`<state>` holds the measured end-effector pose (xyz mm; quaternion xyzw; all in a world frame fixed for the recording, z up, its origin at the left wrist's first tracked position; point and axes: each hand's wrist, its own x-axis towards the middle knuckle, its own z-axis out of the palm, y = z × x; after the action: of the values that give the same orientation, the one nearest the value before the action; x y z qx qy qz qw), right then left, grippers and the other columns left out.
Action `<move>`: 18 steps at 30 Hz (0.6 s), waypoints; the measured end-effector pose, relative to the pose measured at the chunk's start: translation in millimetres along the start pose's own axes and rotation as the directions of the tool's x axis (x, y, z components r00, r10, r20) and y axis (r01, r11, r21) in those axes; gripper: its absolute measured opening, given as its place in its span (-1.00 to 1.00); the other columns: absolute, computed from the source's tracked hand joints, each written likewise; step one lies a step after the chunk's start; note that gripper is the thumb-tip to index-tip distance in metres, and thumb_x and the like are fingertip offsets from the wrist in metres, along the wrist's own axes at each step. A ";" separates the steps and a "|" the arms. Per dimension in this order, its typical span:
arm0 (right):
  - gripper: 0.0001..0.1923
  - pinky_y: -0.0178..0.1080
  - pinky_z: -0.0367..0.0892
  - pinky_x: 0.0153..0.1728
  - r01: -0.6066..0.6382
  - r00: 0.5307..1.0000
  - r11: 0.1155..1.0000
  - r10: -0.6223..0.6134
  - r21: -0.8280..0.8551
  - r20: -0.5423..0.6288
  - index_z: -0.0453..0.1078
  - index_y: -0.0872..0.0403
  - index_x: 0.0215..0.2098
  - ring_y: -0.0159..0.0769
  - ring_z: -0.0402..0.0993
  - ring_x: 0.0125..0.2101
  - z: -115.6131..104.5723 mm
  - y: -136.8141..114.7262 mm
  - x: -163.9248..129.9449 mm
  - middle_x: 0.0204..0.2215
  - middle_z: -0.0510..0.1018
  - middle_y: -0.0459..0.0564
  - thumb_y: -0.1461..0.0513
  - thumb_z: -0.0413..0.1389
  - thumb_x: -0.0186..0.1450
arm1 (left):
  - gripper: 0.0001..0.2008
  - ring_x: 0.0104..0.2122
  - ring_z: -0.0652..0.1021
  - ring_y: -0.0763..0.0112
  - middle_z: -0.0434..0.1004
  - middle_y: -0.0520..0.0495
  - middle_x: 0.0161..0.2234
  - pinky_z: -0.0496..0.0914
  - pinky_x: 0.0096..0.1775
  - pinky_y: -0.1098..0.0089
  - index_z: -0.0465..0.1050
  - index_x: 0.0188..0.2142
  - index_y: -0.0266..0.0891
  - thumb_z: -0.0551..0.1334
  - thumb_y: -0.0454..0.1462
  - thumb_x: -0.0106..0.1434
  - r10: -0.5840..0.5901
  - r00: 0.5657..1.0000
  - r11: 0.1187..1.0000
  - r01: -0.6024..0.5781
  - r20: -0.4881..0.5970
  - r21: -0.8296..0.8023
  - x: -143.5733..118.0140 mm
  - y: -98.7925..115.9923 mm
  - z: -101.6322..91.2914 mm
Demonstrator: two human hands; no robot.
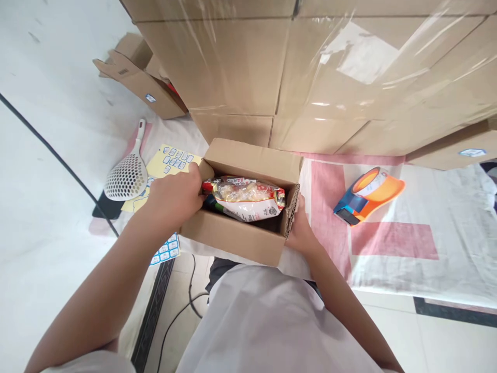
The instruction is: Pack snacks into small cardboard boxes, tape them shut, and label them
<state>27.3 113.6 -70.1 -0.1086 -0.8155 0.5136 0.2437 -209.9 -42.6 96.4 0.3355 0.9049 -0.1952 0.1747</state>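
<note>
An open cardboard box (229, 233) is held in front of my body, its long flaps spread to the far and near sides. Inside lie a red and white plastic food packet (252, 199) and a dark green item (217, 206) partly hidden under it. My left hand (174, 194) grips the left end of the box, thumb up by the rim. At the right end, my right hand (298, 228) is closed on the box wall from outside; most of its fingers are hidden behind the cardboard.
Film-wrapped stacked cartons (233, 62) rise at the back. An orange and blue tape dispenser (368, 194) lies right on the cloth-covered table (396, 264). Left are a white slotted skimmer (128, 176), sticker sheets (174, 158) and another open carton (143, 83). A cable (174, 316) runs along the floor.
</note>
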 end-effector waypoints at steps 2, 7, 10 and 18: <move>0.41 0.25 0.06 0.41 0.002 1.000 1.000 -0.002 -0.008 -0.001 -0.41 -0.22 0.52 0.18 -0.02 0.42 -0.3 0.2 0.2 0.41 0.00 0.12 -0.15 0.46 0.03 | -0.61 -0.14 0.63 -0.26 0.61 -0.36 -0.20 0.45 -0.24 0.06 0.21 0.10 -0.31 0.11 -0.20 0.33 -0.004 1.000 1.000 0.004 0.007 0.024 0.3 -0.3 -1.5; 0.47 0.28 0.04 0.41 0.024 1.000 0.999 -0.024 -0.043 -0.007 -0.41 -0.17 0.53 0.22 -0.01 0.41 -0.2 0.4 0.1 0.41 0.01 0.18 -0.15 0.48 -0.01 | -0.61 -0.17 0.64 -0.18 0.61 -0.33 -0.23 0.44 -0.21 0.06 0.21 0.10 -0.29 0.11 -0.22 0.30 0.022 0.998 0.999 -0.024 0.060 0.032 -2.0 -3.0 -10.5; 0.47 0.29 0.04 0.40 0.034 0.999 0.998 -0.035 -0.054 -0.004 -0.40 -0.14 0.53 0.23 -0.01 0.41 0.1 1.0 -0.3 0.41 0.01 0.20 -0.15 0.48 -0.02 | -0.55 -0.18 0.63 -0.14 0.61 -0.31 -0.26 0.43 -0.20 0.08 0.20 0.12 -0.30 0.15 -0.18 0.28 0.014 0.998 0.999 -0.016 0.054 0.036 -1.7 -3.2 -11.3; 0.40 0.27 0.13 0.36 0.074 0.997 0.993 -0.075 -0.089 -0.006 -0.40 -0.10 0.53 0.22 0.02 0.39 0.3 -4.6 -0.5 0.36 0.04 0.23 -0.11 0.46 0.06 | -0.33 -0.21 0.63 -0.12 0.61 -0.35 -0.29 0.35 -0.22 0.14 0.06 0.31 -0.51 0.15 -0.22 0.28 -0.064 0.998 0.990 0.061 0.026 0.127 -1.5 6.5 -8.6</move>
<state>27.9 111.1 -66.2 -0.0910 -0.8398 0.4670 0.2614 -206.0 -34.8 103.0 0.3144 0.8980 -0.2625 0.1606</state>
